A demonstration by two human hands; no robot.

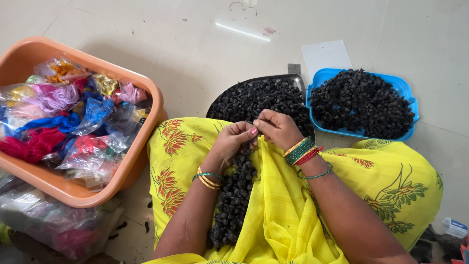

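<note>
Risk: the string of black beads (pixel 234 195) could slip off the lap w/ a loose pinch, since most of it hangs free below the fingers. Left hand (pixel 233 142) & right hand (pixel 277 128) meet, fingers nearly closed, pinching the string's top end betw. them. Metal tray (pixel 254 80) & blue tray (pixel 408 93) of loose beads lie just beyond the fingers; orange tub (pixel 146 88) off to the left.

There are two hands, the left hand (pixel 233 141) and the right hand (pixel 278 128), and one long strand of dark beads (pixel 234 195) on the lap. On the floor stand one orange tub (pixel 146 88) with too many thread bags to count, one dark metal tray (pixel 273 78), one blue tray (pixel 322 76) and one white paper sheet (pixel 326 56).
</note>
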